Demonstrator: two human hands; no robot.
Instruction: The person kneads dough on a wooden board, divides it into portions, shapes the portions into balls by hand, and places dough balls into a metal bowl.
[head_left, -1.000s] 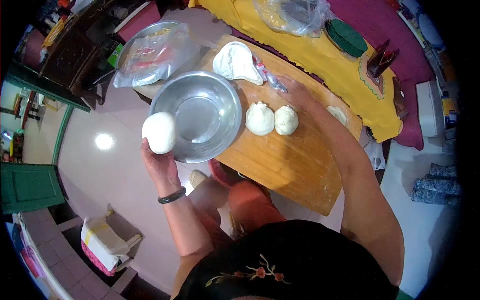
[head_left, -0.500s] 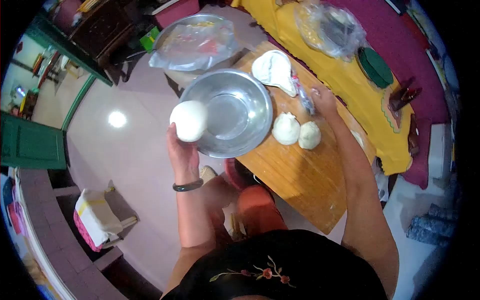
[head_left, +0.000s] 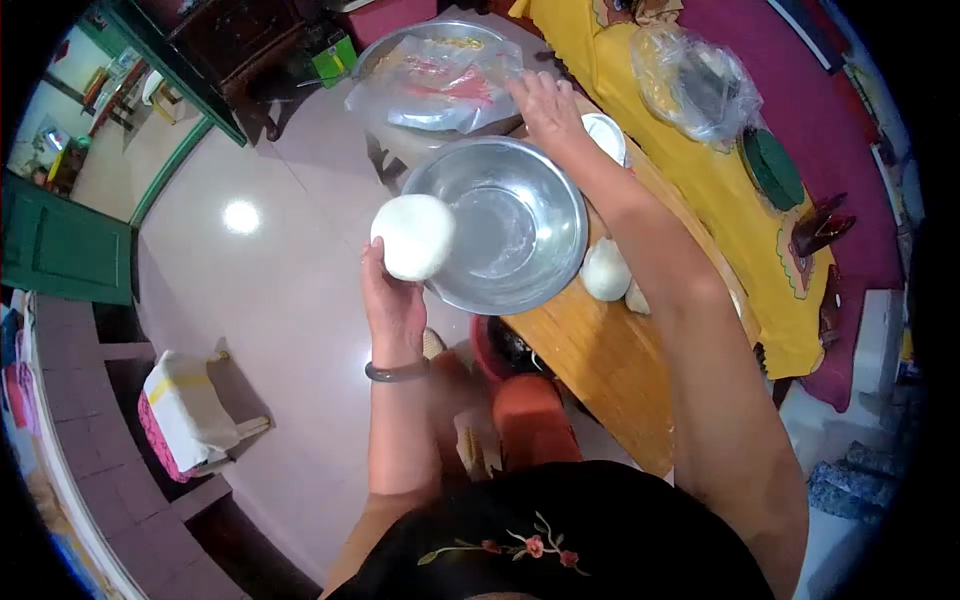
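The left grip (head_left: 395, 308) is holding a large, smooth white dough ball (head_left: 413, 237), with the palm turning up beneath it and the thumb showing along its near left side; the fingers under the ball are hiding from view, so how far they are spreading cannot be told. The dough ball is filling this grip and is sitting above the left rim of a steel bowl (head_left: 555, 225), overlapping that rim in the view; whether the two are touching cannot be told. The bowl is showing a bare, shiny inside and is overlapping the left end of the wooden worktop (head_left: 615, 360). A dark bracelet (head_left: 397, 372) is circling the left wrist. The right grip (head_left: 548, 112) is reaching past the bowl's far side, its fingers parting loosely and standing open, with nothing showing between them. Its fingertips are overlapping the near right edge of a clear plastic bag (head_left: 432, 95) that is covering a wide metal basin (head_left: 392, 42); contact there cannot be made out. The right wrist is partly hiding a white container (head_left: 605, 135) on the worktop. Just right of the bowl, a pale dough piece (head_left: 606, 270) is resting on the worktop, and a smaller dough piece (head_left: 637, 297) is lying beside it, mostly disappearing behind the right forearm.
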